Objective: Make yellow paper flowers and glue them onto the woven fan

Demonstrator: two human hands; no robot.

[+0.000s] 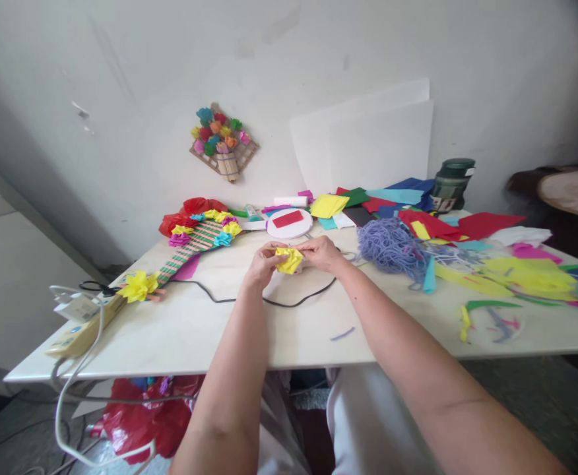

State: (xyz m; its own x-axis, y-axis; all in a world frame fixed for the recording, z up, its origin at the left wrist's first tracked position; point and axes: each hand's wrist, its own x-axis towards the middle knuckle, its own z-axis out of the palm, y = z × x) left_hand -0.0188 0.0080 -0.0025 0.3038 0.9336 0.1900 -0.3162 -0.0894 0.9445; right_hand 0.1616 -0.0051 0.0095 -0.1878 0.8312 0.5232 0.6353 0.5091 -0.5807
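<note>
Both my hands meet above the middle of the table. A yellow crepe paper flower [288, 261] is pinched in the fingers of my left hand [263, 262]. My right hand [321, 253] is closed at the flower's right side; its fingertips are pressed together, and what lies between them is too small to make out. Just beyond the hands lies a white oval disc [296, 226] with a red paper rectangle [288, 219] on it. To the left rests a striped woven piece [190, 247] trimmed with colourful paper flowers, a large yellow flower [139, 285] at its lower end.
A tangle of purple yarn [390, 245] and scattered coloured paper sheets [484, 227] cover the right side. A dark green jar [452, 185] stands at the back. A black cable [289, 304] crosses the table under my hands. A power strip [76, 335] sits at the left edge.
</note>
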